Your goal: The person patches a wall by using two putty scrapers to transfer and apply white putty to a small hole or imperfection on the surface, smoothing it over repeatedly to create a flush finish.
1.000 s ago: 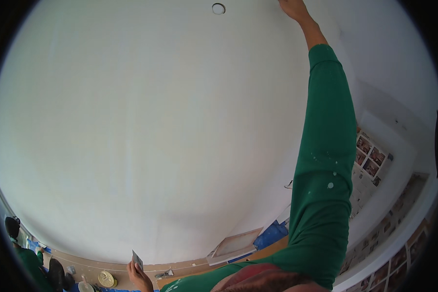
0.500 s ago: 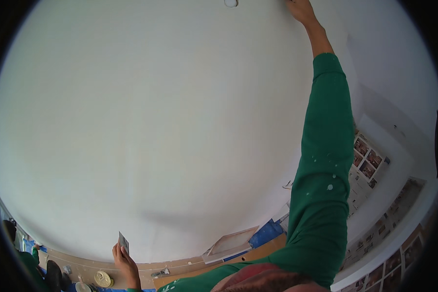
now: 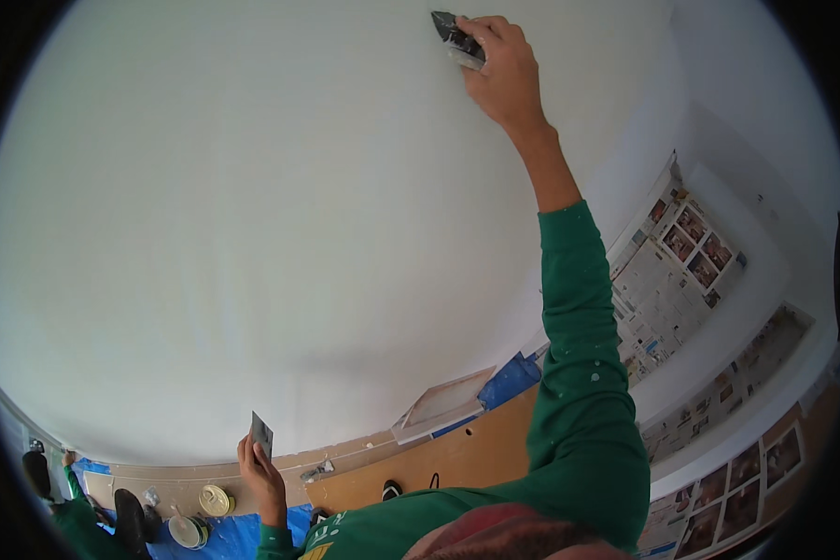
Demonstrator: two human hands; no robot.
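Note:
Up high, my right hand (image 3: 509,79) is closed on a black tool with a pointed end and pale smears (image 3: 455,34), held at the pale wall (image 3: 327,233). How the tool's face meets the surface cannot be made out. Lower down, my left hand (image 3: 263,481) grips a flat grey scraper blade (image 3: 262,435), which points upward and is apart from my right hand. My right arm, in a green sleeve with white spatters (image 3: 583,355), reaches up at full stretch.
Below are a wooden board (image 3: 429,453), an open pale bucket (image 3: 189,532), a round yellowish tin (image 3: 217,501) and blue sheeting (image 3: 238,539). A framed panel (image 3: 448,401) leans by the wall. Newspaper-like sheets (image 3: 663,299) cover part of the right side. Another person (image 3: 75,523) stands at lower left.
My right hand has come down and left from the top edge, bringing the black tool into view. The view has shifted; my left hand still holds the scraper blade, slightly higher and farther right.

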